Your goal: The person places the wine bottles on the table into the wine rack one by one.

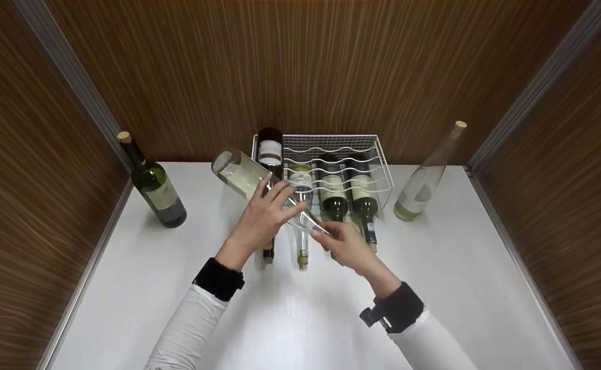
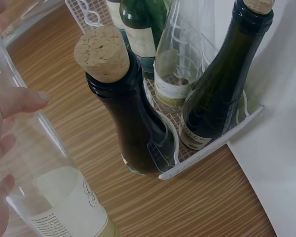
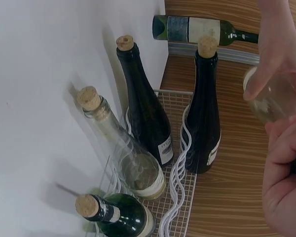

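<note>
A clear glass wine bottle (image 1: 244,177) with a pale label lies tilted in both hands, its base toward the upper left and its neck toward the lower right. My left hand (image 1: 264,216) grips its body, fingers spread over the glass. At the neck end, my right hand (image 1: 349,249) curls its fingers round the glass. Beneath and beyond the hands stands a white wire rack (image 1: 331,136). It holds several corked bottles lying necks forward: a dark bottle (image 3: 203,118) on the upper tier, and below it another dark bottle (image 3: 147,106), a clear bottle (image 3: 138,170) and green bottles (image 1: 364,203).
A corked green bottle (image 1: 162,198) stands upright on the white table (image 1: 290,324) to the left of the rack. On the right stands a corked clear bottle (image 1: 421,192). Wood-grain panels (image 1: 321,67) close in the table at the back and both sides.
</note>
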`<state>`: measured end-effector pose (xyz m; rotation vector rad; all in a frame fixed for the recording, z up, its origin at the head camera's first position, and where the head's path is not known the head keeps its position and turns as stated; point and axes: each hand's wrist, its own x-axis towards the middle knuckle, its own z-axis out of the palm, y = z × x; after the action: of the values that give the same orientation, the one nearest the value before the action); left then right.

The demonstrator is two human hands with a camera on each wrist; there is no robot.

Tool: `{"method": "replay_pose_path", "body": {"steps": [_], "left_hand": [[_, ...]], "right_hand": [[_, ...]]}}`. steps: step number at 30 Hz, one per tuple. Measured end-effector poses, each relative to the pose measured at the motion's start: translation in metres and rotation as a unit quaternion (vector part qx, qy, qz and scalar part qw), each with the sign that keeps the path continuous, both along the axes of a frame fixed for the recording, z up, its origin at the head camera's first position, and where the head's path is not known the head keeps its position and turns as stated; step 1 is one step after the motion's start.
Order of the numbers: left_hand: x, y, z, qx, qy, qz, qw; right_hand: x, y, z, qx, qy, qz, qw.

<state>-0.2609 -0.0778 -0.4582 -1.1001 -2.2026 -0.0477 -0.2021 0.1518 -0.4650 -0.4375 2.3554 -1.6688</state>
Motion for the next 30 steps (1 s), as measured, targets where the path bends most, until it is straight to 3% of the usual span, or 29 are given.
{"method": "replay_pose_path", "body": {"steps": [13, 21, 26, 30], "left_hand": [[0.003, 0.008, 0.005, -0.029, 0.013, 0.006, 0.9995], [0.008, 0.008, -0.001, 0.013, -0.007, -0.019, 0.9997], [0.012, 0.007, -0.007, 0.066, -0.038, -0.040, 0.9963], [0.015, 0.003, -0.013, 0.112, -0.063, -0.039, 0.9909]], "right_hand": [[0.013, -0.008, -0.005, -0.071, -0.049, -0.061, 0.994], [0.013, -0.006, -0.009, -0.123, -0.061, -0.090, 0.986], [0.013, -0.005, -0.014, -0.152, -0.055, -0.111, 0.981], [0.013, -0.005, -0.017, -0.171, -0.051, -0.127, 0.976]]}}
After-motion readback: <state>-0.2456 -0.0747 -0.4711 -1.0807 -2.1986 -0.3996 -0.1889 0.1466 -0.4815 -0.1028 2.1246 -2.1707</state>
